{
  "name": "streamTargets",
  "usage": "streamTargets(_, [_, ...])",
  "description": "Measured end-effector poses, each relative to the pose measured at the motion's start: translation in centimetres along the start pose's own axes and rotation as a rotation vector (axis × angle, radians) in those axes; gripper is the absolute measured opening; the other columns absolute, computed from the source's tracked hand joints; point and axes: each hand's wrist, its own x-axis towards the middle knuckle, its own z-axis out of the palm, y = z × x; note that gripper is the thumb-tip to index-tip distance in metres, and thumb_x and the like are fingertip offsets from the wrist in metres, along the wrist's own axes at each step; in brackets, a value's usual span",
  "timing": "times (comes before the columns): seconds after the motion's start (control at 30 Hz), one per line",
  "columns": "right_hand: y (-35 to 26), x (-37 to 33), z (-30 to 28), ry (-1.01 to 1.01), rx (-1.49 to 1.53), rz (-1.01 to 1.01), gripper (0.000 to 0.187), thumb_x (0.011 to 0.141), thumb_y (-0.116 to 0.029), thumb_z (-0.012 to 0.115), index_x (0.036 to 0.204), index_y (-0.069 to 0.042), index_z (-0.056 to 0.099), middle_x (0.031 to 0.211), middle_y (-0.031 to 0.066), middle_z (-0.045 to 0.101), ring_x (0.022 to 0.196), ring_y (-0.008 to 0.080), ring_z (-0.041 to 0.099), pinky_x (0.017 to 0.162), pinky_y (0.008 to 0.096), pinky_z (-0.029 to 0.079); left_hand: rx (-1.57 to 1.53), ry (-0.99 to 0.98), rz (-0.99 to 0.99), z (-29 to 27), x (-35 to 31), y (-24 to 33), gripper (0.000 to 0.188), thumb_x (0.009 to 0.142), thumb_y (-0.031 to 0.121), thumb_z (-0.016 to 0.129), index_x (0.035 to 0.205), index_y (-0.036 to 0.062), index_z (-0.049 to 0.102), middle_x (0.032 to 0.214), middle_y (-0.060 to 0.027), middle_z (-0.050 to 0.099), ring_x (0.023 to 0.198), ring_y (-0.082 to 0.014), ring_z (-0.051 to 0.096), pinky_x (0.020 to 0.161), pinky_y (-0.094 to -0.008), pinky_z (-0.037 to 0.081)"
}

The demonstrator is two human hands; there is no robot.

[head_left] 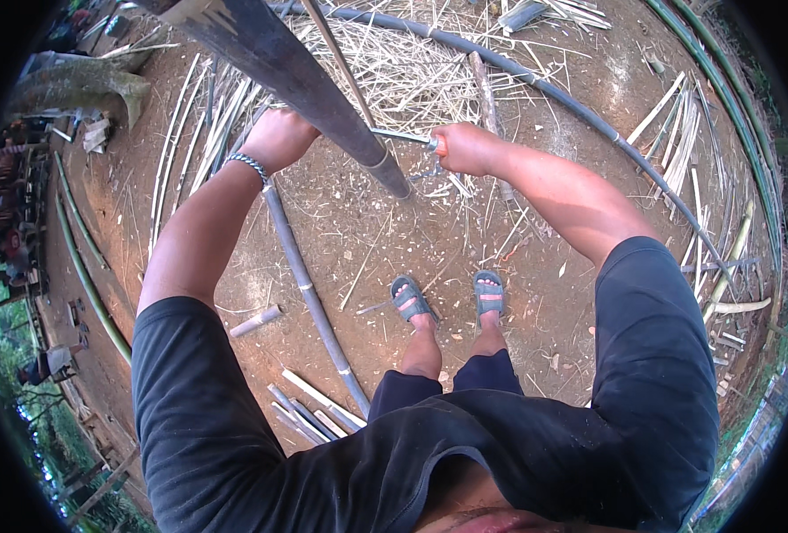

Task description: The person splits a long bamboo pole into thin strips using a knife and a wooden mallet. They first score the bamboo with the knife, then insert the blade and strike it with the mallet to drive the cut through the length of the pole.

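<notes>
A thick dark bamboo pole (310, 89) slants across in front of me, its lower end in the air or near the ground; I cannot tell which. My left hand (283, 139) is closed on the pole's left side, its fingertips hidden behind the pole. In my right hand (469, 148), closed round an orange-red handle, is a knife (405, 137) with a narrow metal blade seen nearly edge-on. The blade's far end meets the pole's right side, beside a thin brown strip (341, 62) that runs upward along the pole. A short twisted cord hangs beneath the handle.
Bamboo shavings (403, 80) lie heaped ahead. A long dark bamboo pole (305, 280) rests on the ground to the left of my sandalled feet, and another (554, 89) arcs to the right. Split strips (678, 142), a short bamboo piece (256, 321) and long green poles (87, 262) are scattered around.
</notes>
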Motion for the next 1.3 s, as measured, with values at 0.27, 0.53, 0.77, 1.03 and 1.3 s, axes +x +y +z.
streamTargets(0.27, [-0.2, 0.3, 0.2, 0.109, 0.002, -0.033, 0.045, 0.083, -0.019, 0.067, 0.127, -0.007, 0.065, 0.109, 0.0206, 0.072, 0.100, 0.0363, 0.070, 0.089, 0.0424, 0.055, 0.086, -0.092, -0.047, -0.6, 0.3, 0.2, 0.022, 0.099, 0.023, 0.055, 0.111, 0.0220, 0.074, 0.091, -0.0102, 0.074, 0.081, -0.0265, 0.074, 0.070, -0.0404, 0.061])
streamTargets(0.53, [-0.4, 1.5, -3.2, 0.224, -0.258, 0.075, 0.025, 0.098, -0.021, 0.056, 0.117, -0.008, 0.064, 0.105, 0.0172, 0.071, 0.106, 0.0349, 0.068, 0.090, 0.0486, 0.052, 0.017, 0.047, -0.196, 3.4, 2.2, 0.1, 0.021, 0.093, 0.013, 0.055, 0.101, 0.0012, 0.071, 0.098, -0.0187, 0.073, 0.092, -0.0334, 0.072, 0.082, -0.0453, 0.058])
streamTargets(0.77, [-0.9, 0.7, -1.9, 0.041, 0.079, 0.127, 0.026, 0.090, -0.018, 0.061, 0.113, -0.008, 0.066, 0.102, 0.0183, 0.071, 0.097, 0.0340, 0.070, 0.085, 0.0469, 0.054, -0.725, 0.504, -0.469, -2.4, -0.2, 1.9, 0.033, 0.099, 0.019, 0.061, 0.127, 0.0004, 0.061, 0.115, -0.0187, 0.070, 0.115, -0.0260, 0.066, 0.102, -0.0389, 0.049])
streamTargets(1.03, [-3.7, -2.2, 4.7, 0.068, 0.270, 0.077, 0.032, 0.083, -0.023, 0.071, 0.108, -0.004, 0.063, 0.099, 0.0179, 0.071, 0.093, 0.0341, 0.070, 0.084, 0.0440, 0.055, -1.089, 1.619, -0.798, -6.7, 2.1, 14.7, 0.059, 0.108, 0.055, 0.038, 0.102, 0.0000, 0.059, 0.087, -0.0046, 0.055, 0.075, -0.0144, 0.052, 0.073, -0.0282, 0.046])
streamTargets(1.3, [-3.8, -4.7, 8.8, 0.072, 0.549, 0.077, 0.047, 0.080, -0.029, 0.076, 0.116, -0.003, 0.059, 0.096, 0.0201, 0.068, 0.091, 0.0343, 0.069, 0.081, 0.0419, 0.054, -0.860, 1.607, -0.969, -4.8, 2.4, 11.5, 0.085, 0.102, 0.070, 0.028, 0.129, -0.0061, 0.055, 0.126, -0.0189, 0.058, 0.112, -0.0233, 0.057, 0.098, -0.0360, 0.047])
